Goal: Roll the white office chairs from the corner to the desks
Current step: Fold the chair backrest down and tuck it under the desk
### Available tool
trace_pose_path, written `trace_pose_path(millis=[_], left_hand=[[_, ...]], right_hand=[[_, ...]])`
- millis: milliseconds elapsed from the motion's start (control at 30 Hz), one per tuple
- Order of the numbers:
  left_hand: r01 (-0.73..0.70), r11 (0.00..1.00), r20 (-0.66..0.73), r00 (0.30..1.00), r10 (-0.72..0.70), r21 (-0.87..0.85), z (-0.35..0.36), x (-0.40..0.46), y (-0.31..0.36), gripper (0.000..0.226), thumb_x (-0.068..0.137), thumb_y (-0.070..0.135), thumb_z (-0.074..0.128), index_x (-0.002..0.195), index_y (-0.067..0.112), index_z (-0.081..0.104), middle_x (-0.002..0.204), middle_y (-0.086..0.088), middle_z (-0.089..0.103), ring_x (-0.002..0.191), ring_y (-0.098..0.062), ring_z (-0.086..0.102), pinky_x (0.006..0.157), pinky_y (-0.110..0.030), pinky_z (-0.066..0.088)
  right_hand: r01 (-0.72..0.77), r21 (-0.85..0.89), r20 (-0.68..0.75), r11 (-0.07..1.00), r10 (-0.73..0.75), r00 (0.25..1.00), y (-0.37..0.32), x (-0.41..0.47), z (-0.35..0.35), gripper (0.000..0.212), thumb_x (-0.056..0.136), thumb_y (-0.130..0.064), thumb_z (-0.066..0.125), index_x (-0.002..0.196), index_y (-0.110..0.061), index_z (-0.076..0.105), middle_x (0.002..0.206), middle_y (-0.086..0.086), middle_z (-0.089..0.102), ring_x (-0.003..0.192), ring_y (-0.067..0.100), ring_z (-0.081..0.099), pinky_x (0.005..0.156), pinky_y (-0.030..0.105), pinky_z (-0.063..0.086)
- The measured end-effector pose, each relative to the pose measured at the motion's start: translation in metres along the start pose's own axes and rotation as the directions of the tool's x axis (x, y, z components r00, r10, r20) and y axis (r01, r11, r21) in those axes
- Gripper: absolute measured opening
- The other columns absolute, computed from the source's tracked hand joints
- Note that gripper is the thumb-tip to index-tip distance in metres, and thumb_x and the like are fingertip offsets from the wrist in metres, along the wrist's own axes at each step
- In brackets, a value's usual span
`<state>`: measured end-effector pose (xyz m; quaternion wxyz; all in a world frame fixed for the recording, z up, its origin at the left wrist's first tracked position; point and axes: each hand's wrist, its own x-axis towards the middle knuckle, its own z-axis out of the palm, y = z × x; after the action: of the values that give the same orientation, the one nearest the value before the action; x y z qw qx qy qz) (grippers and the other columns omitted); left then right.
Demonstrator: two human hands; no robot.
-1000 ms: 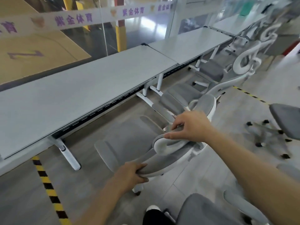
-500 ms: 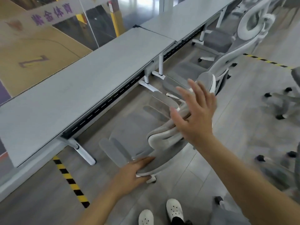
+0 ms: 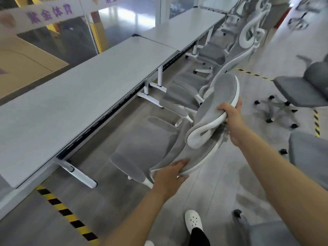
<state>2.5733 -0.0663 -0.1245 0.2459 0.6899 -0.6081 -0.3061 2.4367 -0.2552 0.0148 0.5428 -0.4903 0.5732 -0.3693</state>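
Observation:
A white office chair point(image 3: 149, 144) with grey mesh seat and back stands in front of me, facing the long grey desk point(image 3: 79, 96). My left hand point(image 3: 168, 176) grips the lower left edge of its backrest. My right hand point(image 3: 232, 116) is closed on the white rim of its grey headrest point(image 3: 220, 93). The chair's base and wheels are hidden under the seat.
Two more chairs point(image 3: 188, 93) stand tucked along the desks beyond it. Loose grey chairs point(image 3: 298, 91) stand on the floor at right and lower right. Yellow-black tape point(image 3: 65, 215) marks the floor at lower left. A glass wall runs behind the desks. My white shoe point(image 3: 193, 221) is below.
My right hand, lifted open off the chair half a second ago, has closed on the headrest rim. My left hand stays on the backrest edge. The view has shifted.

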Motion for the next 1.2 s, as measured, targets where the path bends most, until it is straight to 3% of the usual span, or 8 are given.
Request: trace_pose_path(millis=[100, 200, 333, 500, 633, 800, 967, 1200], left_hand=[[-0.013, 1.000, 0.025, 1.000, 0.013, 0.004, -0.008, -0.030, -0.012, 0.057, 0.094, 0.043, 0.054, 0.146, 0.042, 0.031, 0.149, 0.015, 0.041, 0.132, -0.007, 0.042, 0.107, -0.021, 0.031], [-0.023, 0.999, 0.030, 0.999, 0.024, -0.046, -0.010, -0.062, -0.023, 0.058, 0.091, 0.042, 0.059, 0.144, 0.043, 0.035, 0.146, 0.014, 0.044, 0.132, -0.005, 0.043, 0.105, -0.012, 0.026], [0.019, 0.994, 0.042, 0.999, -0.015, -0.111, -0.014, -0.103, -0.030, 0.060, 0.087, 0.038, 0.066, 0.139, 0.048, 0.039, 0.142, 0.017, 0.047, 0.128, 0.003, 0.042, 0.109, -0.012, 0.028], [0.070, 0.992, 0.120, 0.991, -0.057, -0.107, -0.025, -0.134, -0.032, 0.062, 0.083, 0.034, 0.070, 0.136, 0.050, 0.043, 0.131, 0.034, 0.041, 0.112, 0.022, 0.032, 0.086, 0.010, 0.016], [0.122, 0.986, 0.117, 0.987, -0.108, -0.118, -0.031, -0.147, -0.032, 0.065, 0.078, 0.033, 0.075, 0.130, 0.058, 0.046, 0.126, 0.036, 0.045, 0.114, 0.022, 0.037, 0.088, 0.007, 0.023], [0.209, 0.966, 0.116, 0.974, -0.193, -0.152, -0.036, -0.153, -0.027, 0.067, 0.075, 0.038, 0.075, 0.123, 0.070, 0.041, 0.131, 0.032, 0.051, 0.123, 0.010, 0.045, 0.106, -0.019, 0.037], [0.276, 0.941, 0.137, 0.958, -0.253, -0.198, -0.034, -0.160, -0.013, 0.063, 0.082, 0.026, 0.069, 0.132, 0.056, 0.045, 0.129, 0.033, 0.047, 0.116, 0.013, 0.042, 0.087, 0.005, 0.030], [0.335, 0.928, 0.101, 0.941, -0.322, -0.161, -0.032, -0.168, 0.004, 0.059, 0.086, 0.032, 0.068, 0.130, 0.057, 0.040, 0.131, 0.027, 0.046, 0.122, 0.007, 0.041, 0.090, -0.002, 0.029]], right_hand=[[-0.003, -0.039, -0.019, 0.999, 0.003, 1.000, 0.005, -0.033, 0.010, 0.056, 0.070, -0.040, 0.063, 0.121, -0.050, 0.041, 0.114, 0.004, 0.059, 0.097, 0.029, 0.059, 0.065, 0.034, 0.045], [0.031, -0.029, -0.025, 0.999, -0.031, 0.999, 0.012, -0.063, 0.019, 0.059, 0.075, -0.033, 0.061, 0.129, -0.043, 0.039, 0.107, -0.002, 0.057, 0.097, 0.025, 0.058, 0.070, 0.036, 0.048], [0.030, -0.013, -0.042, 0.999, -0.030, 0.999, 0.025, -0.104, 0.026, 0.060, 0.072, -0.034, 0.062, 0.125, -0.050, 0.040, 0.111, -0.003, 0.057, 0.102, 0.024, 0.058, 0.087, 0.046, 0.053], [0.045, 0.039, -0.104, 0.998, -0.041, 0.994, 0.036, -0.141, 0.034, 0.077, 0.066, -0.036, 0.060, 0.133, -0.060, 0.029, 0.120, 0.005, 0.052, 0.100, 0.028, 0.057, 0.085, 0.049, 0.053], [0.097, -0.004, -0.102, 0.995, -0.097, 0.990, 0.038, -0.154, 0.032, 0.081, 0.075, -0.034, 0.057, 0.138, -0.064, 0.016, 0.123, 0.001, 0.046, 0.099, 0.022, 0.055, 0.084, 0.044, 0.050], [0.099, -0.054, -0.037, 0.994, -0.101, 0.994, 0.033, -0.158, 0.032, 0.085, 0.068, -0.045, 0.059, 0.132, -0.074, 0.010, 0.130, -0.004, 0.046, 0.108, 0.027, 0.055, 0.091, 0.051, 0.051], [0.118, -0.082, 0.003, 0.990, -0.118, 0.993, 0.036, -0.157, 0.025, 0.090, 0.063, -0.051, 0.061, 0.128, -0.079, 0.005, 0.137, -0.001, 0.043, 0.116, 0.032, 0.050, 0.095, 0.056, 0.047], [0.159, -0.052, 0.157, 0.986, -0.149, 0.976, 0.039, -0.156, 0.007, 0.092, 0.065, -0.069, 0.068, 0.129, -0.080, 0.003, 0.147, -0.011, 0.037, 0.133, 0.027, 0.041, 0.107, 0.056, 0.039]])
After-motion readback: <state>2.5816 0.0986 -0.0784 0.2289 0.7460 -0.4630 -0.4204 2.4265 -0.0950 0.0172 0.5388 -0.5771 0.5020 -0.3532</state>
